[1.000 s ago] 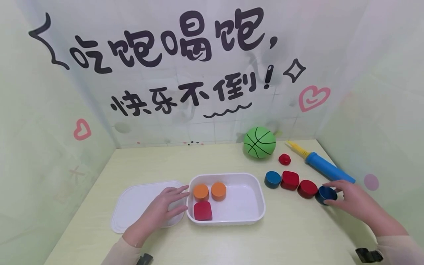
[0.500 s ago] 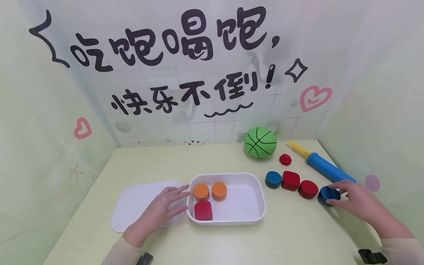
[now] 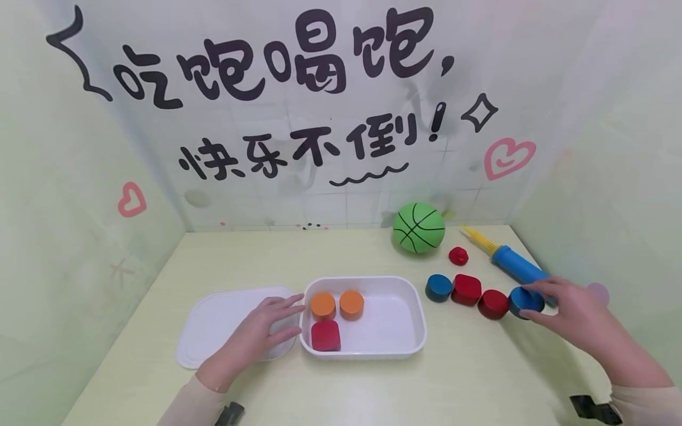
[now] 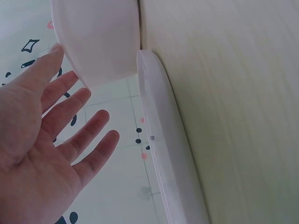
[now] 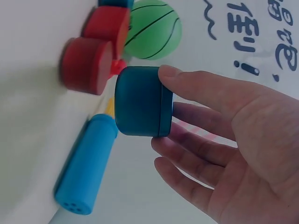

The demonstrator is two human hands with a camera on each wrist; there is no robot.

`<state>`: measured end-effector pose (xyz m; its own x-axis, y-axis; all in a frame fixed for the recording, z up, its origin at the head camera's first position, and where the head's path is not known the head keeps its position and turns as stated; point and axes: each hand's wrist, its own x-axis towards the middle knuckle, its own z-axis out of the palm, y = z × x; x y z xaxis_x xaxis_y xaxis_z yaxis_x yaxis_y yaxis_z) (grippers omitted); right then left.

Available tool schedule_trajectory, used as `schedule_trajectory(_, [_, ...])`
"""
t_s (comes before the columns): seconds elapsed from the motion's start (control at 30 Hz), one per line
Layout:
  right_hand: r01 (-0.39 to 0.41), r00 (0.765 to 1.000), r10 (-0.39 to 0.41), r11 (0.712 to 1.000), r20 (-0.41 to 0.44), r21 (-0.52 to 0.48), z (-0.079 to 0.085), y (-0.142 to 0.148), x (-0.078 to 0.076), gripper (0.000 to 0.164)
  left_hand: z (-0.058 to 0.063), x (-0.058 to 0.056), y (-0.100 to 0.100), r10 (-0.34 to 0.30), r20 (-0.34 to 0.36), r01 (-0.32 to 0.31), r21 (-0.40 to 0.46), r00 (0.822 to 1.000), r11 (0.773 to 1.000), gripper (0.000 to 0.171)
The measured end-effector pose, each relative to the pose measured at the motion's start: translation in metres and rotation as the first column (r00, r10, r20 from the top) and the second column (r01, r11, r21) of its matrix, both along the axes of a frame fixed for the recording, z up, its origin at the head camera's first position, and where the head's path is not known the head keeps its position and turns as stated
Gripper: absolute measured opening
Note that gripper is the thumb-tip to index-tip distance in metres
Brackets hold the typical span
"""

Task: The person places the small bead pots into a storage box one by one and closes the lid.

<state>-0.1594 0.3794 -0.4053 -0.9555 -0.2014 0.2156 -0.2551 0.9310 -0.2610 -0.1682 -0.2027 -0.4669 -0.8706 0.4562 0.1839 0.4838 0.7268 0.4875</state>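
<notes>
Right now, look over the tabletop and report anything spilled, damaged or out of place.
Nothing stands out: no spill or damage shows. The white lid lies flat beside the white box, inside which two orange containers and a square red container sit upright. The right hand holds a blue container.

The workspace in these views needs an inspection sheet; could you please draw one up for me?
Surface: pale table.
Job's things: white tray holding two orange tins and a red squarish tin; white lid to its left; blue tin, red square tin and red round tin to its right.
Clutter: green ball, small red item and blue-and-yellow pump, back right.
Grip: right hand holds a second blue tin; left hand by the tray's left rim, contact unclear.
Cables: nothing seen.
Surroundings: pale backdrop with dark lettering and pink hearts.
</notes>
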Motion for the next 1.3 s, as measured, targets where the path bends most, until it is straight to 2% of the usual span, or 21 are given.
schedule_trajectory(0.2, [-0.037,0.995,0.037,0.999,-0.097,-0.005,0.01,-0.021,0.005,0.052,0.002,0.001,0.001,0.004,0.005,-0.004,-0.002,1.0,1.0,0.051])
schedule_trajectory(0.33, [-0.059,0.993,0.056,0.998,-0.103,-0.023,0.015,-0.036,0.007,0.053,0.002,0.001,0.001,0.004,0.009,-0.004,-0.003,1.0,1.0,0.051])
schedule_trajectory(0.53, [-0.083,0.997,0.082,0.993,-0.012,-0.088,0.02,-0.066,0.009,0.053,0.003,0.001,0.002,0.012,0.015,-0.012,-0.005,1.0,1.0,0.051])
schedule_trajectory(0.77, [-0.152,0.986,0.163,0.969,0.045,-0.197,0.019,-0.105,0.011,0.051,0.001,0.002,0.002,0.007,0.001,-0.007,0.001,1.0,1.0,0.051])
schedule_trajectory(1.03, [-0.246,0.966,0.257,0.944,0.019,-0.22,0.015,-0.142,0.008,0.05,0.001,0.002,0.003,0.013,0.002,-0.013,-0.003,1.0,1.0,0.051])
schedule_trajectory(1.17, [-0.263,0.956,0.286,0.936,0.068,-0.235,0.013,-0.162,0.004,0.05,0.001,0.002,0.002,0.014,-0.001,-0.014,-0.002,1.0,1.0,0.051])
schedule_trajectory(1.3, [-0.31,0.927,0.349,0.919,0.134,-0.245,0.006,-0.18,-0.002,0.047,0.001,0.002,0.002,0.015,-0.001,-0.015,0.0,1.0,1.0,0.051])
